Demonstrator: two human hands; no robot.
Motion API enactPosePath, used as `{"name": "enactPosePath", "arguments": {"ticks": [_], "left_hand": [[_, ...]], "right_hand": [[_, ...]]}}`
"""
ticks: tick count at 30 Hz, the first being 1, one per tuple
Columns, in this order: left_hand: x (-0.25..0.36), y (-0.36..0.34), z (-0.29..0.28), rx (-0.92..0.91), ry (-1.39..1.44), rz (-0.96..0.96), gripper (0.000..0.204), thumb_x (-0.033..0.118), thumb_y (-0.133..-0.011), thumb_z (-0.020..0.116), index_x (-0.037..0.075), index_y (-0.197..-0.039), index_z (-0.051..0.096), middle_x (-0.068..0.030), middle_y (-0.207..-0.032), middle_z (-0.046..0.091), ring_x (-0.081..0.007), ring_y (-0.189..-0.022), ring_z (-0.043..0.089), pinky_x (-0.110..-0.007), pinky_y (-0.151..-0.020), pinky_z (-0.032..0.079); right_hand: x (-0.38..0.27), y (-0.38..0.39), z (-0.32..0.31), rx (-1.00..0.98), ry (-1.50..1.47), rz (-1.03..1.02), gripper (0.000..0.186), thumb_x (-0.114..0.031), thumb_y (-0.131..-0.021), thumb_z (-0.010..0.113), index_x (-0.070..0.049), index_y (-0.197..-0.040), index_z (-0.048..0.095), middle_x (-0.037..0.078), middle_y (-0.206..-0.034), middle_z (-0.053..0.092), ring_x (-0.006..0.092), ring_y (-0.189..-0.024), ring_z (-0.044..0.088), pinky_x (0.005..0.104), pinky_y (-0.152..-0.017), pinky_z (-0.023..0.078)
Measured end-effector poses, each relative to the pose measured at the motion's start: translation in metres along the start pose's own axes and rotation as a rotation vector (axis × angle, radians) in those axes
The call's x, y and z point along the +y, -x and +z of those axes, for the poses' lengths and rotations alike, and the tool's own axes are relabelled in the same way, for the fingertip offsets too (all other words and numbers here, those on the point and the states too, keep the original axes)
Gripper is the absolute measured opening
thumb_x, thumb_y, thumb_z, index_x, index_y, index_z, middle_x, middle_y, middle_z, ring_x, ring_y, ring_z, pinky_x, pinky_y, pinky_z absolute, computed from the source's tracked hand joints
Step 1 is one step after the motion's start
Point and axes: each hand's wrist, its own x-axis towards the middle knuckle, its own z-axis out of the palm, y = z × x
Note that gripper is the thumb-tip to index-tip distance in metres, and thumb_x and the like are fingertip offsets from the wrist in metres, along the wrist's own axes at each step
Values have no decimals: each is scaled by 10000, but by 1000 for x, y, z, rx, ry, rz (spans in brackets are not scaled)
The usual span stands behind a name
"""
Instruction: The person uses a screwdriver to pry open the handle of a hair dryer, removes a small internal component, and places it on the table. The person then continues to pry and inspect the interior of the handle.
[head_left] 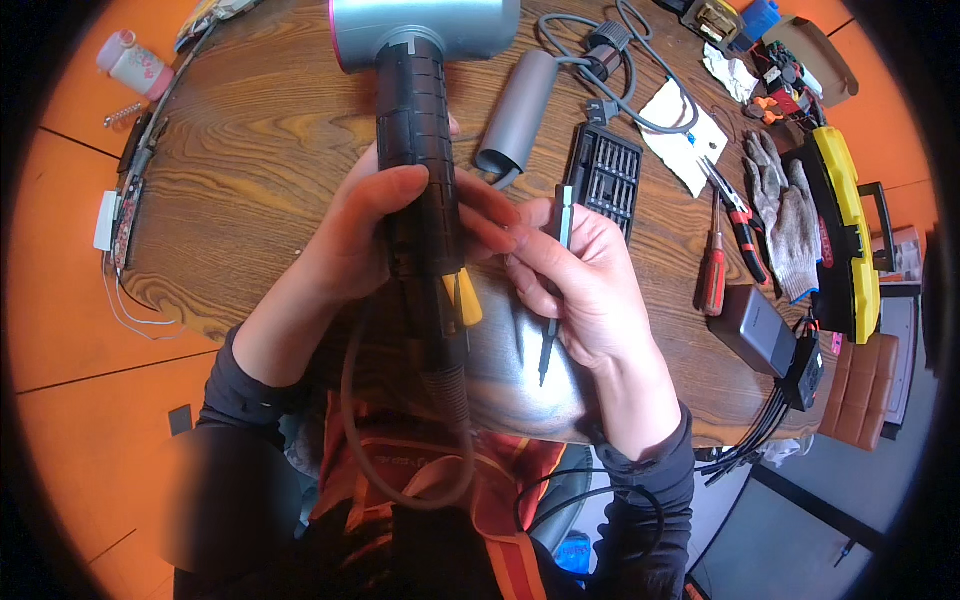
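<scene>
My left hand (360, 220) is wrapped round the bare black inner handle of a hair dryer (418, 110). Its silvery-blue head with a pink rim points away from me, and its cable loops down over my lap. A yellow piece (466, 297) shows at the handle's lower part. Between the fingers of my right hand (595, 285) is a slim precision screwdriver (564, 220), its dark tip pointing down toward me, away from the dryer. My two hands' fingertips meet or nearly meet beside the handle. Beyond them a grey tubular handle cover (522, 105) lies on the table.
A black bit case (610, 170) lies beyond my right hand on the wooden table (240, 150). Farther right are pliers (740, 225), a red-handled screwdriver (714, 270), work gloves (790, 220), a dark grey box (752, 325) and a yellow-black toolbox (845, 230). A coiled cord (640, 120) lies at the back.
</scene>
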Motion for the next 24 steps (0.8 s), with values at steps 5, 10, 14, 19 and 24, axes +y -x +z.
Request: {"name": "enactPosePath", "arguments": {"ticks": [5,10,14,19,24], "left_hand": [[0,0,0,15,26,-26,709,497,-796,502,22,-1250,236,-223,-928,590,-205,-757,640,-271,-676,525],[-2,-1,0,86,30,-12,666,513,-815,436,32,-1249,281,-192,-938,599,-164,-694,623,-235,-615,505],[-2,-3,-6,94,-15,46,574,487,-833,413,68,-1212,314,-225,-997,576,-217,-806,615,-285,-687,498],[-5,-5,-16,96,115,60,516,463,-849,408,80,-1188,340,-235,-1004,569,-241,-849,617,-307,-721,503],[-8,-6,-19,-9,362,86,492,417,-858,428,52,-1179,350,-247,-1017,546,-231,-830,620,-282,-698,521]], "right_hand": [[-1,0,2,36,4,13,99,-82,-832,580,5,-878,593,3,-632,531,15,-450,390,148,-386,252],[-10,1,-2,63,36,-11,88,-93,-819,600,-10,-850,603,1,-604,540,14,-431,397,148,-376,256],[-43,12,-25,174,209,-116,97,-116,-790,640,-28,-824,614,-10,-579,544,14,-423,406,143,-374,255],[-69,15,-71,861,1098,-224,131,-124,-764,624,7,-765,630,47,-620,596,109,-540,545,248,-521,425],[-56,6,-103,996,1561,-214,169,-123,-700,614,35,-762,623,237,-746,598,368,-761,600,399,-707,470]]}}
